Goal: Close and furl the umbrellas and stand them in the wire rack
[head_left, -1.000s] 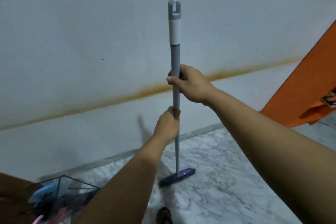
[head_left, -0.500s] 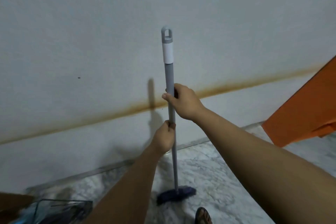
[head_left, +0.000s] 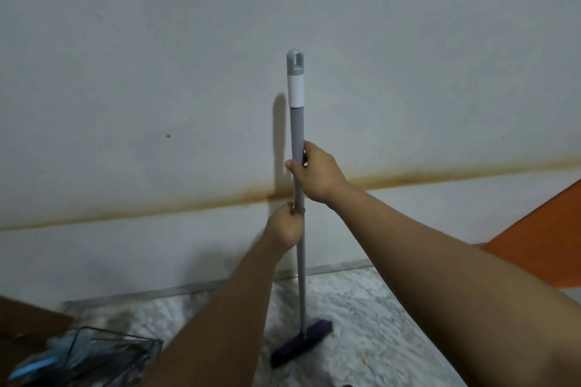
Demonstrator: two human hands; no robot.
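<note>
Closer to the wall than a second before, both hands had carried the broom upright toward it while the view tipped down. Right hand (head_left: 317, 174) fingers were curled round the grey broom handle (head_left: 297, 132) about mid-shaft, thumb (head_left: 290, 164) hooked across the front; left hand (head_left: 284, 225) gripped the same shaft just below, fingers wrapped and pinching it. Handle stood nearly vertical, hang-loop cap up, its shadow close beside it on the white wall (head_left: 125, 72). Purple broom head (head_left: 301, 342) was low over the marble floor (head_left: 377, 324), near the skirting; contact with the floor could not be told. Wire rack (head_left: 94, 352) sat at lower left, well apart from the broom, blurred blue and dark shapes inside it, probably umbrellas, not certain. Brown box edge beside the rack, orange panel (head_left: 540, 239) at right. Step in hand looked like parking the broom out of the way: best to seat the head flat first, lean the cap on the wall, then release the lower hand before the upper so it doesn't slide.
</note>
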